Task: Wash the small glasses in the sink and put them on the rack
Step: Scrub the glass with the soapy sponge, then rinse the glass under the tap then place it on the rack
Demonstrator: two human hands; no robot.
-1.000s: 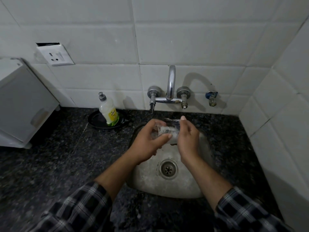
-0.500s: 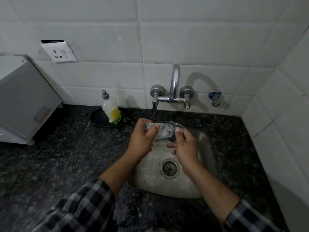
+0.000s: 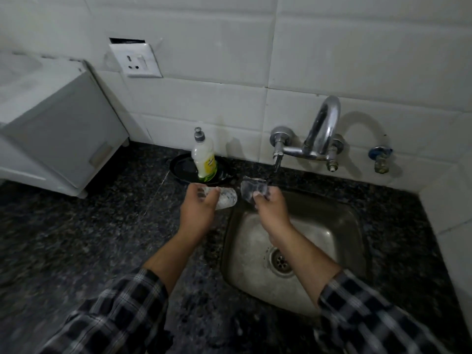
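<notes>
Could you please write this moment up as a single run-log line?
left hand: holds small glass over counter | right hand: holds second glass under tap | rack: unseen

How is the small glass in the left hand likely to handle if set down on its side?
The small glass looks round-sided, so it would probably roll. It seems wet and foamy, likely slippery in the left hand. Being glass, it is probably fragile.

Left glass [image 3: 224, 200] half hidden by left hand [image 3: 198, 213]; right glass [image 3: 252, 191] blurred; white appliance [image 3: 51, 129] cut off by left edge; bottle [image 3: 204, 159] label unreadable.
</notes>
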